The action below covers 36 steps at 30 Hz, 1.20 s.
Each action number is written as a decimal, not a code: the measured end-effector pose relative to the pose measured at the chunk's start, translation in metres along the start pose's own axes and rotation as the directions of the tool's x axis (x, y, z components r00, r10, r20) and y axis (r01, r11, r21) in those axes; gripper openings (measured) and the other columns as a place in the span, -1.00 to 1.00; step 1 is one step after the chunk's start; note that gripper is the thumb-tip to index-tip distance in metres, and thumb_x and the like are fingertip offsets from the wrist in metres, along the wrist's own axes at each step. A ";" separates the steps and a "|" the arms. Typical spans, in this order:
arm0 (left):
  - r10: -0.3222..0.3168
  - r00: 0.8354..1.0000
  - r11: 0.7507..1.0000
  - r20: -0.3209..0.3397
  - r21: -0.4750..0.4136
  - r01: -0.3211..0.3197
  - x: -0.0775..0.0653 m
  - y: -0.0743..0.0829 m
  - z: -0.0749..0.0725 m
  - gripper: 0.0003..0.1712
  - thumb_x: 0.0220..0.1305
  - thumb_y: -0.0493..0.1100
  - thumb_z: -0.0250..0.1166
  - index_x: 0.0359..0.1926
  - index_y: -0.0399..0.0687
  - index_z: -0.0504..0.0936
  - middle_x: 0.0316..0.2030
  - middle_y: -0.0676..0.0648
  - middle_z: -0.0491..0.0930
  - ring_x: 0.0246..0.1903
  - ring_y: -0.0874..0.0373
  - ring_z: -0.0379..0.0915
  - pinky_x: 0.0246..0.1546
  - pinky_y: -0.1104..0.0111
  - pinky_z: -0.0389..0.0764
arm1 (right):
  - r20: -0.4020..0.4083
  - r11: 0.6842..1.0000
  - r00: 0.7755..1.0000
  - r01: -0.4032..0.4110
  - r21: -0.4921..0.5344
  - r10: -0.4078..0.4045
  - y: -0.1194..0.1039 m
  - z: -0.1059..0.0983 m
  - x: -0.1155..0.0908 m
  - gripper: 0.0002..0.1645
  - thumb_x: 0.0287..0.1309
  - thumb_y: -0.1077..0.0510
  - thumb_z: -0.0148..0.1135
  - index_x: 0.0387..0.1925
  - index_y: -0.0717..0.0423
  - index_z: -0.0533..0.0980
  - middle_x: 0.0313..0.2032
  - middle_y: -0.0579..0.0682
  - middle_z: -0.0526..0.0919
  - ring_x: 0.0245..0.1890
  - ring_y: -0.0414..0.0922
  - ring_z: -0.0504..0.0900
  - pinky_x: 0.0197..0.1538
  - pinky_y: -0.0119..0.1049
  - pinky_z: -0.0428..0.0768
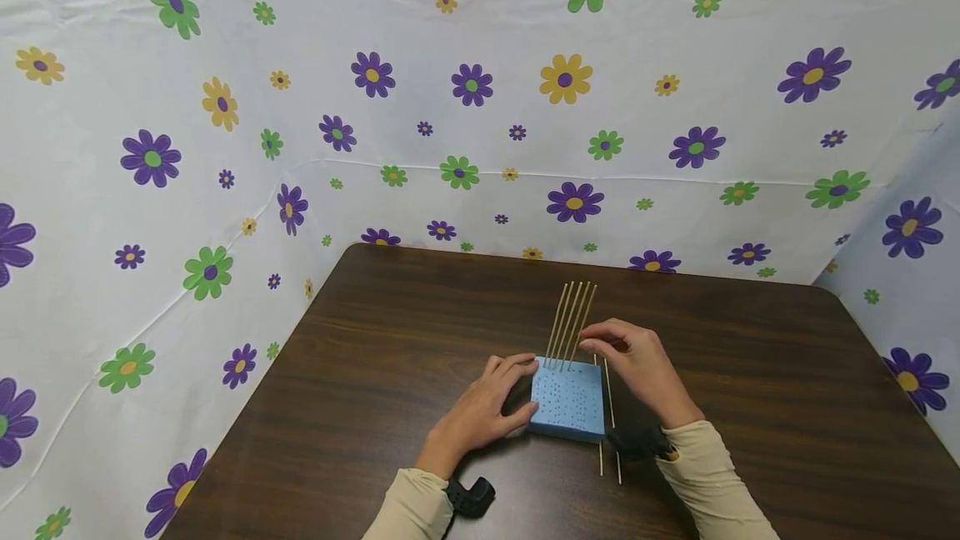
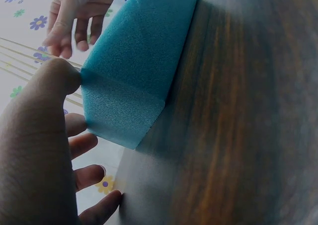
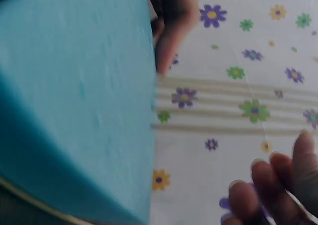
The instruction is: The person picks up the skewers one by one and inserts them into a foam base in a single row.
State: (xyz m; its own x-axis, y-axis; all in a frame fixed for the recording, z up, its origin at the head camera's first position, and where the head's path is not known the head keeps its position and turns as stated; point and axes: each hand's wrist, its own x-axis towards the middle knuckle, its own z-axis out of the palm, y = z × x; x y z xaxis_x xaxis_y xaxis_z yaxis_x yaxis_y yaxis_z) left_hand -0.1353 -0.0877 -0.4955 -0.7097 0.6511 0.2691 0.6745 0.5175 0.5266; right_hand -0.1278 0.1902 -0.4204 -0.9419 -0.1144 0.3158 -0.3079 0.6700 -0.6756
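Observation:
A light blue foam block (image 1: 567, 400) lies on the table, its top dotted with small holes. Several thin wooden sticks (image 1: 564, 327) stand in a row along its far edge, leaning slightly. At the block's left side, my left hand (image 1: 483, 411) rests with thumb and index finger touching it; in the left wrist view the other fingers are spread loosely below. My right hand (image 1: 630, 357) is beside the rightmost standing stick, thumb and index fingertips close to it. From the right wrist view, the right fingers (image 3: 271, 185) appear loosely bent, with no stick between them.
Two loose sticks (image 1: 611, 407) lie on the table just right of the block, partly under the right hand and wrist camera. The dark brown wooden table (image 1: 390, 323) has rounded far corners. A white cloth with flowers (image 1: 465, 132) hangs behind and at the sides.

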 end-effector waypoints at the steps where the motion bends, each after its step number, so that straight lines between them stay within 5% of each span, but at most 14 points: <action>1: -0.002 1.000 1.000 0.001 -0.002 0.002 0.000 0.000 0.000 -0.33 0.54 0.22 0.12 0.54 0.12 0.35 0.54 0.04 0.29 0.25 0.14 0.34 0.07 0.10 0.62 | 0.002 1.000 1.000 -0.018 0.005 0.018 0.002 -0.003 0.000 -0.82 0.35 0.16 0.37 -0.07 0.07 0.75 -0.17 -0.01 0.83 -0.21 -0.09 0.76 -0.11 -0.44 0.66; 7: -0.002 1.000 1.000 0.004 -0.004 0.002 0.000 0.000 0.000 -0.33 0.55 0.22 0.11 0.54 0.13 0.34 0.54 0.03 0.29 0.24 0.14 0.34 0.04 0.10 0.62 | 0.079 0.975 0.973 -0.220 0.012 0.219 0.026 -0.017 -0.001 -0.62 0.52 -0.03 0.18 0.02 0.17 0.70 -0.19 0.10 0.82 -0.27 -0.05 0.78 -0.13 -0.25 0.71; 11: 0.002 1.000 1.000 0.006 0.000 -0.002 0.000 0.000 0.000 -0.34 0.56 0.22 0.10 0.54 0.13 0.34 0.55 0.03 0.29 0.25 0.14 0.34 0.07 0.11 0.62 | 0.223 0.931 0.907 -0.364 -0.018 0.358 0.042 -0.022 -0.004 -0.53 0.56 -0.04 0.12 0.06 0.29 0.66 -0.21 0.12 0.81 -0.32 -0.13 0.75 -0.09 -0.09 0.73; 14: -0.002 1.000 1.000 0.009 -0.008 0.002 -0.001 0.001 -0.001 -0.34 0.55 0.21 0.12 0.54 0.13 0.34 0.55 0.03 0.28 0.25 0.14 0.33 0.08 0.10 0.62 | 0.321 0.899 0.847 -0.438 -0.029 0.423 0.050 -0.023 -0.005 -0.50 0.56 -0.02 0.10 0.03 0.37 0.66 -0.26 0.12 0.80 -0.36 -0.12 0.74 -0.13 -0.11 0.74; 17: -0.012 1.000 1.000 0.012 -0.016 0.012 -0.001 0.000 0.000 -0.34 0.55 0.20 0.13 0.54 0.14 0.34 0.55 0.05 0.28 0.26 0.15 0.33 0.07 0.08 0.62 | 0.369 0.883 0.815 -0.468 -0.039 0.448 0.052 -0.022 -0.006 -0.50 0.56 -0.01 0.08 -0.05 0.39 0.67 -0.32 0.10 0.79 -0.39 -0.12 0.72 -0.22 -0.17 0.74; 28: -0.018 1.000 1.000 0.014 -0.021 0.018 0.000 -0.001 0.000 -0.34 0.54 0.18 0.15 0.53 0.13 0.35 0.55 0.07 0.27 0.27 0.15 0.33 0.08 0.06 0.61 | 0.297 0.861 0.808 -0.472 -0.190 0.509 0.042 -0.007 -0.007 -0.55 0.38 -0.09 0.30 -0.21 0.28 0.72 -0.46 0.01 0.73 -0.49 -0.15 0.64 -0.34 -0.21 0.56; 36: -0.003 1.000 1.000 0.009 -0.005 0.003 0.000 0.000 0.000 -0.34 0.55 0.20 0.12 0.54 0.13 0.34 0.55 0.02 0.28 0.27 0.13 0.33 0.06 0.07 0.63 | 0.268 0.822 0.781 -0.499 -0.276 0.564 0.036 -0.003 -0.007 -0.57 0.31 -0.14 0.36 -0.28 0.19 0.73 -0.54 -0.03 0.68 -0.50 -0.12 0.59 -0.37 -0.22 0.45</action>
State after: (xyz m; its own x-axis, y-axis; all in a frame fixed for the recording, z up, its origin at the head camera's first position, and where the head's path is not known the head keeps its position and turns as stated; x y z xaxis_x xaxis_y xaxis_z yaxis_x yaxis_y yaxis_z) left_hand -0.1351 -0.0876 -0.4957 -0.7096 0.6546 0.2607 0.6716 0.5164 0.5313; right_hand -0.1317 0.2171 -0.4448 -0.9453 0.0919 -0.3131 0.2540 0.8098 -0.5289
